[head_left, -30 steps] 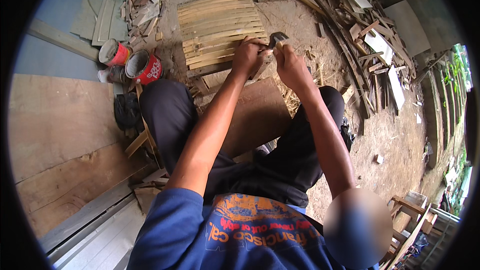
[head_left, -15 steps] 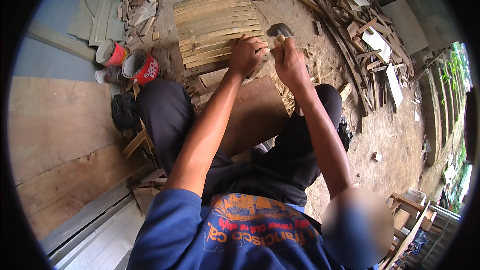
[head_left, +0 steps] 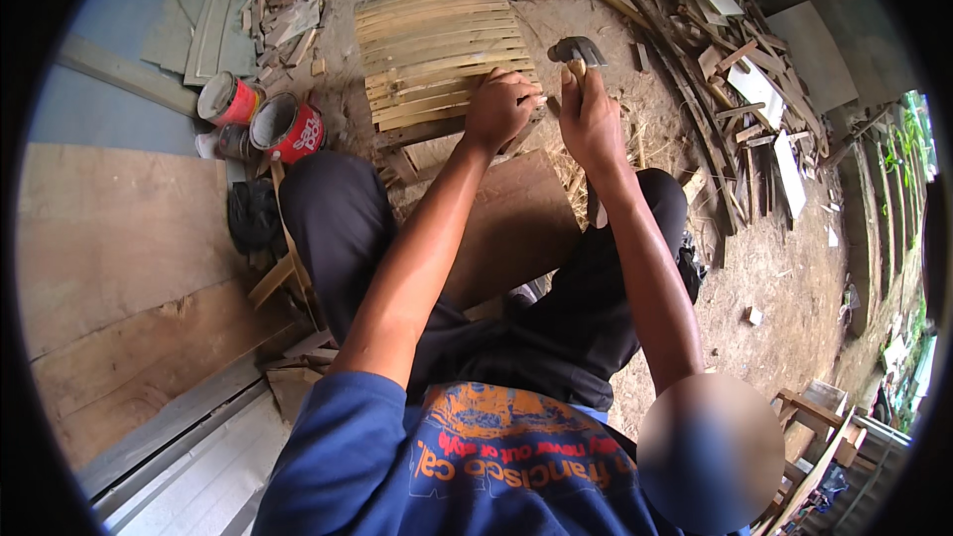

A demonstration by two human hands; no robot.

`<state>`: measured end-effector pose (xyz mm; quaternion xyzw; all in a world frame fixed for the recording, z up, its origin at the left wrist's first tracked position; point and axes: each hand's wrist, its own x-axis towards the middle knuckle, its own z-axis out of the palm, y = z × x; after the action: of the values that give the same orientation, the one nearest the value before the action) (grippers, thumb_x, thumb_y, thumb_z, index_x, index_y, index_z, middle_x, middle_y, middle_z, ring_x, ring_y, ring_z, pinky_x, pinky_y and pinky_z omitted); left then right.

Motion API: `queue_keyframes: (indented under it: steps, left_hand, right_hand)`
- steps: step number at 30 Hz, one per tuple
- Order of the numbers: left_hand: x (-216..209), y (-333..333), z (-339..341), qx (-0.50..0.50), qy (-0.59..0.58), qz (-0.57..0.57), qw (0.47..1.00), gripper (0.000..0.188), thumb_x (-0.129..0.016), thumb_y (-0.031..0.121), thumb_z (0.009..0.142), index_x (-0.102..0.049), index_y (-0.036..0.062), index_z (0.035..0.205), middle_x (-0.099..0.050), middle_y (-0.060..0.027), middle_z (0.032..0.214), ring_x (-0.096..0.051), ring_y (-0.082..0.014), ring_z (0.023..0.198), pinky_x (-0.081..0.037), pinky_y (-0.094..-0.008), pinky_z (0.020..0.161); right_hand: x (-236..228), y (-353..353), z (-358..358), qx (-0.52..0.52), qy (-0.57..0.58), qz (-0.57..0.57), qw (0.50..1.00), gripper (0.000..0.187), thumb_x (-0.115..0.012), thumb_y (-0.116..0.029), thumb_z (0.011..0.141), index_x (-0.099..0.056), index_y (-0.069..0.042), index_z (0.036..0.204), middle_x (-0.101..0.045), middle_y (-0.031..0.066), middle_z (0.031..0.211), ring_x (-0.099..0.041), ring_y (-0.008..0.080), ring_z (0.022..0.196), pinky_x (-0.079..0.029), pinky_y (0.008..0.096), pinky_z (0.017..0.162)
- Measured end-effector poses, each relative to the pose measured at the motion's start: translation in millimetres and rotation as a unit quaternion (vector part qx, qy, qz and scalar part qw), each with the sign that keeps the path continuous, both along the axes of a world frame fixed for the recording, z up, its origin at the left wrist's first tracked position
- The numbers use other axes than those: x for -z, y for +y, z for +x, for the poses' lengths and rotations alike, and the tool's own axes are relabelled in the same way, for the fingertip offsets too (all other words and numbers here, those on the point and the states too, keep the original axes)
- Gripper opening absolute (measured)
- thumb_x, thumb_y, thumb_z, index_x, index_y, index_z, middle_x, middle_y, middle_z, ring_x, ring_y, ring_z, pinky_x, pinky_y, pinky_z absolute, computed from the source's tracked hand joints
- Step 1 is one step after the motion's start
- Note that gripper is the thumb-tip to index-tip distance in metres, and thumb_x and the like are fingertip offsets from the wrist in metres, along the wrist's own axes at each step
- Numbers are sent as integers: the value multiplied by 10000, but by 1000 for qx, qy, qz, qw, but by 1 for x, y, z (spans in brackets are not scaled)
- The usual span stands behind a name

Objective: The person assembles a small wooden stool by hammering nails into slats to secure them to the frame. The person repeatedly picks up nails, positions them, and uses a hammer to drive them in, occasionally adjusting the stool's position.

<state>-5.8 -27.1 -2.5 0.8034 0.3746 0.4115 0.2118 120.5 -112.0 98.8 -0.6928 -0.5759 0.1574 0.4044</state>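
My right hand (head_left: pixel 594 131) is closed around the handle of a hammer (head_left: pixel 579 51). The hammer's dark metal head points away from me, just right of a slatted wooden panel (head_left: pixel 437 35). On that panel's near right corner rests my left hand (head_left: pixel 498 111), its fingers curled and pressed together. Something small and pale may show at its fingertips, too small to name. The panel is made of several narrow, light bamboo-like strips laid side by side with thin gaps. A brown board (head_left: pixel 516 223) lies nearer, between my knees.
Two red cans (head_left: pixel 296 135) and a dark container stand left of my left knee. Scrap wood (head_left: pixel 288 25) is heaped at the far left. A larger pile of planks and offcuts (head_left: pixel 740 79) spreads along the right. Plywood sheets (head_left: pixel 119 248) fill the left side.
My right hand and the hammer have shifted slightly to the right, widening the gap to my left hand. My left hand stays on the panel's corner. The whole view has shifted a little.
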Motion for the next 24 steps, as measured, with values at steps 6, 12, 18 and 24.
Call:
queue_keyframes:
  steps: [6, 12, 18, 24]
  left_hand:
    - [1, 2, -1, -4, 9, 8, 1000, 183, -700, 197, 817, -749, 45, 906, -711, -88, 952, -620, -296, 967, -478, -394, 913]
    - [1, 3, -1, 2, 35, -1, 999, 184, -681, 210, 822, -764, 93, 937, -706, -70, 988, -602, -277, 999, -460, -375, 930]
    - [-2, 1, 4, -8, 22, -9, 1000, 185, -708, 223, 812, -765, 81, 916, -708, -74, 966, -610, -274, 982, -471, -378, 923]
    - [11, 11, -1, 19, 13, 29, 999, 169, -767, 169, 761, -737, 66, 891, -699, -91, 927, -615, -294, 973, -483, -394, 884]
  right_hand:
    - [13, -2, 6, -6, -20, -47, 999, 317, -495, -289, 1009, -538, 13, 1096, -632, 356, 885, -589, 544, 909, -478, 582, 773]
    - [29, 0, 11, -46, -88, -50, 994, 250, -519, -248, 1003, -498, -1, 1038, -626, 346, 810, -592, 548, 814, -471, 587, 652]
    - [35, -5, 14, -33, -50, -40, 997, 305, -523, -286, 999, -525, 17, 1030, -629, 345, 826, -608, 533, 830, -470, 589, 683]
    - [7, -6, 13, 40, 11, -31, 999, 298, -562, -248, 975, -534, 43, 1030, -630, 342, 804, -603, 548, 842, -503, 534, 721]
